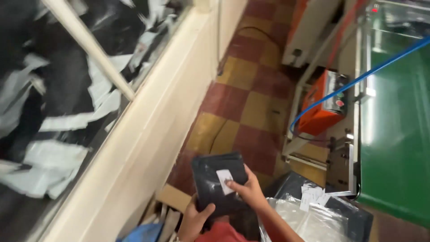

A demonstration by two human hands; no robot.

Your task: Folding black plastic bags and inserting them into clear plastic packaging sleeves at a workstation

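A flat black plastic packet (215, 177) is held low in the middle of the view. My left hand (193, 220) grips its lower left corner from beneath. My right hand (247, 189) rests on its right side, fingertips pressing a small white label (224, 180) onto the packet's face.
A cream-framed bin (148, 134) at left holds black packets and white paper strips (58, 112). A green conveyor belt (398, 134) runs at right beside an orange control box (323, 107) and a blue hose (358, 78). Clear plastic bags (295, 219) and labels lie below. Checkered red-yellow floor (251, 98).
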